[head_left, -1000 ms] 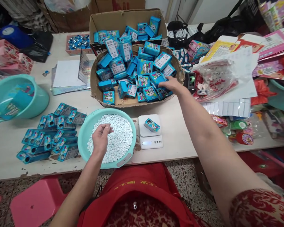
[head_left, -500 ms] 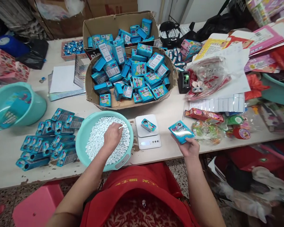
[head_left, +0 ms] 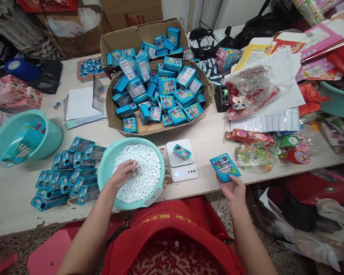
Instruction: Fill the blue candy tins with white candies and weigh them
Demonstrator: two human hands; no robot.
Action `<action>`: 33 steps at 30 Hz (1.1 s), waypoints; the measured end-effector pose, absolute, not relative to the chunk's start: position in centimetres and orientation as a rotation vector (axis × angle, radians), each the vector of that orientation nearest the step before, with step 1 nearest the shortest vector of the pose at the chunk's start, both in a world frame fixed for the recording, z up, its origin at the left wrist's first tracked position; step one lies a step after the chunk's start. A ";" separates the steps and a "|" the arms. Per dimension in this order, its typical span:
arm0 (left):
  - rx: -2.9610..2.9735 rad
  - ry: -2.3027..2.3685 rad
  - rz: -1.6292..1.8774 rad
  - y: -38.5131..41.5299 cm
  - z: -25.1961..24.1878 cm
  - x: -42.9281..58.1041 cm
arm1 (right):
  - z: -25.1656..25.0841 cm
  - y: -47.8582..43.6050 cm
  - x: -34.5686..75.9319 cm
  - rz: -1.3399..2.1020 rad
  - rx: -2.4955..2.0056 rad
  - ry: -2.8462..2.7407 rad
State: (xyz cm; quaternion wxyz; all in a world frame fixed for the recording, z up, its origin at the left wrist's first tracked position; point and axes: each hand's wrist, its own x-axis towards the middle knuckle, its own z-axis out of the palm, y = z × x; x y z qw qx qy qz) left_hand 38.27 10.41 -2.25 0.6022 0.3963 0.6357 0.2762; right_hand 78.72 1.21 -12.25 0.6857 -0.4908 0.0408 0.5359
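Cluttered white table (head_left: pixel 10 202), so spills seem likely. Clock centred on the scale (head_left: pixel 174 162): right hand (head_left: pixel 232 190) grips a blue packet (head_left: pixel 225 168) at 3; left hand (head_left: pixel 122 175), curled over white sweets (head_left: pixel 145 172) at 9, can't tell if loaded. Loose pinch could scatter them.

One left hand (head_left: pixel 123 174) and one right hand (head_left: pixel 233 188) show, with one blue packet (head_left: pixel 225 167). One white scale (head_left: pixel 189 175) bears one blue carton (head_left: pixel 182 152). Two cardboard boxes (head_left: pixel 114 119) hold dozens more; a separate cluster of cartons (head_left: pixel 78 178) numbers roughly fourteen. One basin (head_left: pixel 104 165) contains uncountably many white candies (head_left: pixel 147 185).
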 end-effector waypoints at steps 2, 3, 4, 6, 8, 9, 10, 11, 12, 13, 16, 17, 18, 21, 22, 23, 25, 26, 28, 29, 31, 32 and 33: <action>0.961 1.474 0.613 10.9 -1.5 39.1 | -12.2 1.4 78.4 1.217 -1.120 0.065; 1.050 1.481 0.557 11.4 -1.2 40.0 | -12.2 1.4 78.3 1.227 -1.133 0.055; 1.177 1.477 0.485 12.0 -0.8 41.1 | -12.4 1.5 78.1 1.232 -1.143 0.045; 1.497 1.414 0.341 13.6 -0.1 44.0 | -12.6 1.6 77.8 1.237 -1.146 0.019; 1.831 1.313 0.250 15.3 0.3 47.3 | -12.8 1.5 77.5 1.233 -1.137 -0.002; 1.971 1.273 0.221 16.0 0.3 48.9 | -12.9 1.4 77.4 1.230 -1.131 -0.009; 2.084 1.240 0.194 16.6 0.2 50.4 | -12.9 1.2 77.4 1.226 -1.127 -0.012; 2.165 1.220 0.172 17.1 0.0 51.7 | -12.9 1.0 77.4 1.222 -1.125 -0.014; 2.216 1.207 0.155 17.4 -0.3 52.8 | -12.9 0.7 77.5 1.214 -1.125 -0.012; 2.247 1.196 0.145 17.6 -0.6 53.6 | -13.0 0.4 77.7 1.203 -1.127 -0.005; 2.289 1.166 0.188 17.8 -1.2 54.7 | -13.5 -0.7 78.4 1.161 -1.142 0.031; 2.298 1.159 0.198 17.8 -1.2 54.8 | -13.7 -1.0 78.6 1.152 -1.147 0.044; 2.308 1.156 0.201 17.9 -1.2 54.8 | -13.9 -1.3 78.8 1.147 -1.152 0.058; 2.305 1.170 0.194 18.3 -0.7 54.6 | -14.3 -1.8 79.0 1.153 -1.164 0.106; 2.284 1.187 0.215 18.5 -0.5 54.6 | -14.4 -1.8 78.9 1.158 -1.166 0.123; 2.256 1.210 0.258 18.6 -0.3 54.4 | -14.4 -1.7 78.7 1.162 -1.165 0.136; 2.198 1.265 0.395 18.5 0.1 53.9 | -14.5 -1.3 78.3 1.162 -1.159 0.152; 2.169 1.294 0.474 18.3 0.2 53.5 | -14.6 -1.1 78.0 1.152 -1.162 0.158; 2.107 1.358 0.602 17.4 0.3 52.5 | -15.0 -0.6 77.5 1.103 -1.213 0.147; 2.068 1.396 0.639 16.8 0.3 51.8 | -15.3 -0.4 77.3 1.073 -1.254 0.136; 1.984 1.478 0.656 15.3 0.2 50.4 | -16.0 -0.1 77.0 1.017 -1.338 0.111; 1.945 1.515 0.643 14.4 0.1 49.7 | -16.4 -0.1 76.9 0.999 -1.376 0.100; 1.910 1.545 0.617 13.6 -0.1 49.0 | -16.7 -0.1 76.8 0.986 -1.410 0.093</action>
